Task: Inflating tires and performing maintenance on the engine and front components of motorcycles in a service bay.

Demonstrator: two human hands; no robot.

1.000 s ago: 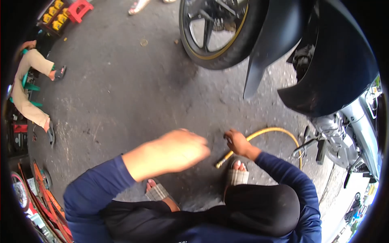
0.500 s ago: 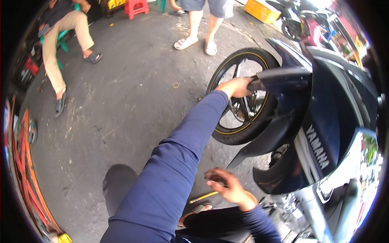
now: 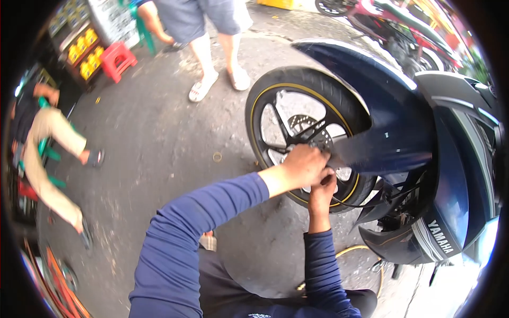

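My left hand [image 3: 302, 164] is at the front wheel [image 3: 265, 98] of a dark blue motorbike, its fingers curled at the hub beside the lower fork behind the front fender [image 3: 389, 132]. Just below it, my right hand [image 3: 321, 196] is closed near the brake disc [image 3: 302, 126], against something small and dark. My left hand and the fork hide what both sets of fingers hold. A black cable runs from the hub area toward the bike's body. A yellow hose [image 3: 355, 249] lies on the ground near my right forearm.
A person in grey shorts [image 3: 183, 18] stands ahead; another in beige trousers [image 3: 50, 135] sits at left. A red stool [image 3: 116, 58], a rack of yellow bottles [image 3: 85, 50], a yellow box [image 3: 278, 4], parked motorbikes [image 3: 387, 32] and red metal bars [image 3: 58, 275] surround the bike.
Both hands rose from low over the ground to the front wheel, my left hand first. My right hand then moved up to join it at the hub. The view tilted toward the bike.
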